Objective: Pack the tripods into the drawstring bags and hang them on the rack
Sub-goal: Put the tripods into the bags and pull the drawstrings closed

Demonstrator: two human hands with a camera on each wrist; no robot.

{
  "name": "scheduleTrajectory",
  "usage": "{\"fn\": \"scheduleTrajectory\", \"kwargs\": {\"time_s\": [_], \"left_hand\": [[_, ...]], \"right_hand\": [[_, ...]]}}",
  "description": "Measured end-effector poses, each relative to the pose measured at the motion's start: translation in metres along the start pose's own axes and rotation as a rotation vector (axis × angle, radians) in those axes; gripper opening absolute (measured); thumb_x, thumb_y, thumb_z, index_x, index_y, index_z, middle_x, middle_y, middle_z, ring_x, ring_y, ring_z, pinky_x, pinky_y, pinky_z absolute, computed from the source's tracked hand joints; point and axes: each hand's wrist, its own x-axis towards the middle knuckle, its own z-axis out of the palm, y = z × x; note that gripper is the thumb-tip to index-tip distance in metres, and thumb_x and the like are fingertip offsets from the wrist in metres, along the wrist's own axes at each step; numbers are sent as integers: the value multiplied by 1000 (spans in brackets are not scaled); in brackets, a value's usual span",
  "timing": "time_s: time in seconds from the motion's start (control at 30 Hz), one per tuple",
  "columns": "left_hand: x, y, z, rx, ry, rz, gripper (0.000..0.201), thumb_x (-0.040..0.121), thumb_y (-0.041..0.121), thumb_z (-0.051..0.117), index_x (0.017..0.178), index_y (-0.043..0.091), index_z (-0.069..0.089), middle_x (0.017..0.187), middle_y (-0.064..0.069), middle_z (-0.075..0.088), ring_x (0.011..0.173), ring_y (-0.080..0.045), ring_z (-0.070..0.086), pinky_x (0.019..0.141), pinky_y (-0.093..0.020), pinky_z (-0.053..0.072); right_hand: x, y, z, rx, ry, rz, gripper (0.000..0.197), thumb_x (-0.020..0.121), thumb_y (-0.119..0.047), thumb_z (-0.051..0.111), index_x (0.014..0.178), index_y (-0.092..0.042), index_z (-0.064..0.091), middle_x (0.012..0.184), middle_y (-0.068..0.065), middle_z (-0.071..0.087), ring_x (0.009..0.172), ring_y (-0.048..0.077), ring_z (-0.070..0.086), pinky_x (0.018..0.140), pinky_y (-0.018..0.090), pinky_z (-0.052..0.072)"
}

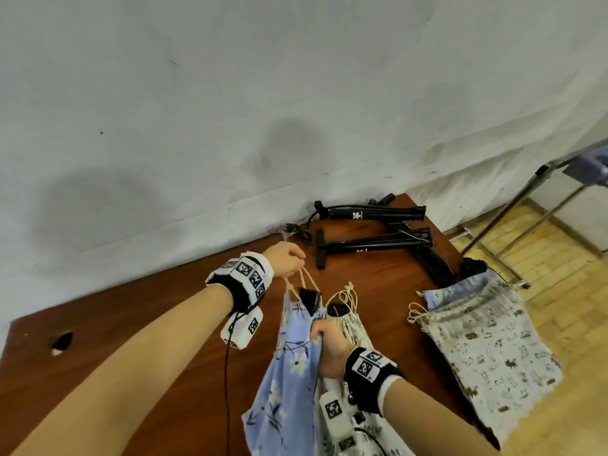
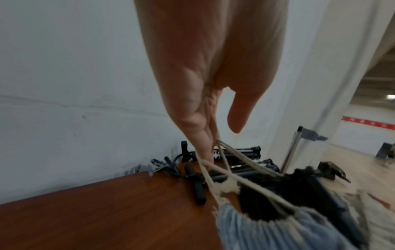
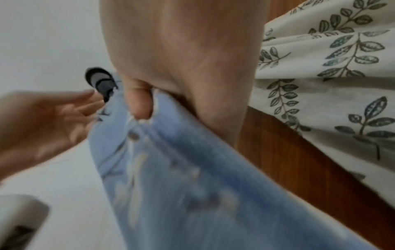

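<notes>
A light blue floral drawstring bag hangs over the brown table, with the black head of a tripod sticking out of its gathered mouth. My left hand pinches the bag's cream cords and holds them up and away from the mouth. My right hand grips the blue fabric just below the mouth, thumb pressed into the cloth. Right beside it stands a white leaf-print bag with another black tripod head showing. Two folded black tripods lie at the table's far end.
A cat-print bag lies flat at the table's right edge over a pale blue one. A metal rack stands on the tiled floor to the right. A white wall runs behind the table. A hole marks the table's left side.
</notes>
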Motion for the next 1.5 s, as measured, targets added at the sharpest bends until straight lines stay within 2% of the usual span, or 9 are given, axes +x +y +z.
{"fn": "scheduleTrajectory", "kwargs": {"time_s": [0.07,0.17,0.3,0.47,0.63,0.9,1.1,1.23,1.5], "left_hand": [[13,-13,6,39,-27,-22,27,91,12,52,116,10,60,79,-5,63,60,-15,57,56,-24,48],[32,-32,15,150,-51,-41,24,93,19,50,114,14,61,104,-9,66,94,-24,66,83,-34,55],[54,-50,29,295,-102,-55,25,95,22,48,116,17,60,115,-3,62,106,-22,60,85,-27,45],[77,-44,47,259,-178,-26,27,92,11,46,112,14,63,111,-6,66,103,-25,63,87,-32,48],[90,-27,58,338,-214,-53,22,94,10,42,105,8,61,95,-13,68,78,-26,65,69,-31,54],[73,34,58,737,-19,118,24,93,14,41,110,12,58,112,-14,61,99,-34,60,86,-42,51],[61,69,106,677,-183,150,27,90,8,44,108,16,63,116,-7,62,103,-28,61,87,-34,51],[53,91,142,704,-243,134,26,88,10,46,102,22,64,119,-6,62,104,-27,61,89,-36,51],[49,139,189,720,-242,101,30,91,9,44,111,17,64,122,-7,62,107,-27,61,82,-31,49]], "right_hand": [[7,1,-4,-16,144,49,3,77,-5,48,77,-5,51,74,14,56,66,26,55,71,34,46],[27,4,-22,-14,278,132,45,90,-9,34,48,-11,50,51,3,52,45,17,50,55,25,41],[44,-6,-39,-132,356,172,24,93,-21,44,70,-14,45,67,4,51,59,17,50,58,23,40],[28,-42,-59,-182,337,132,36,101,-26,41,132,-8,47,133,16,55,123,28,51,104,34,39],[4,-75,-94,-174,470,-48,26,97,-19,51,120,-8,56,116,19,66,102,29,63,95,36,47],[-80,-146,-179,-698,1028,-473,28,84,9,47,86,-12,66,87,9,66,79,25,64,65,29,51],[-123,-151,-251,-1803,772,196,37,91,-10,55,124,-25,59,127,2,56,105,24,56,80,28,50],[-131,-137,-271,-2062,774,188,34,95,-28,51,129,-31,53,142,-1,44,134,27,35,105,46,32],[-138,-168,-275,-2230,652,148,27,80,-45,67,97,-25,65,107,-2,57,113,25,48,101,49,34]]}}
